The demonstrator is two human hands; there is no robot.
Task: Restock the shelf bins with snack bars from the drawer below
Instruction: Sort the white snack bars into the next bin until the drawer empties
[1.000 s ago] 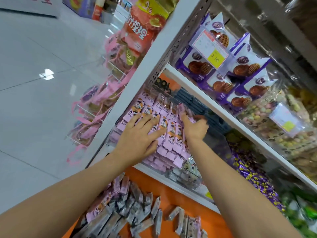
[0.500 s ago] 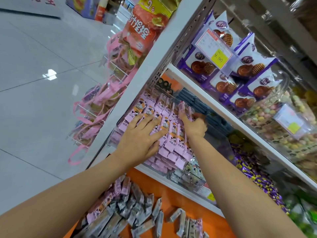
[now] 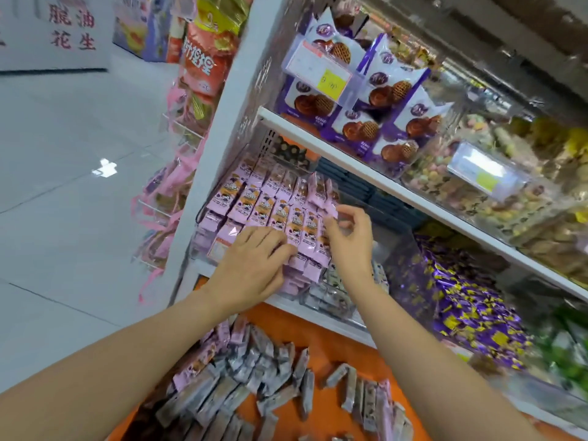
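Rows of pink-wrapped snack bars [image 3: 270, 208] fill a clear shelf bin [image 3: 321, 297] at the left end of the middle shelf. My left hand [image 3: 254, 265] rests flat on the front rows, fingers straight and pointing right. My right hand [image 3: 350, 240] hovers at the right edge of the bars with its fingers loosely curled, the fingertips by the rightmost bar and nothing clearly held. Below, the orange drawer [image 3: 324, 348] is pulled out, with several more wrapped bars [image 3: 254, 377] lying loose in it.
Purple waffle packs [image 3: 381, 122] and a yellow price tag [image 3: 331, 82] sit on the shelf above. A bin of purple-and-yellow candies [image 3: 461, 307] stands to the right. Pink bags [image 3: 171, 198] hang on the shelf's end. Grey tiled floor [image 3: 63, 186] lies on the left.
My left hand slid toward the front rows of bars. My right hand lifted off the bars' right side and its fingers curled loosely. The view shifted.
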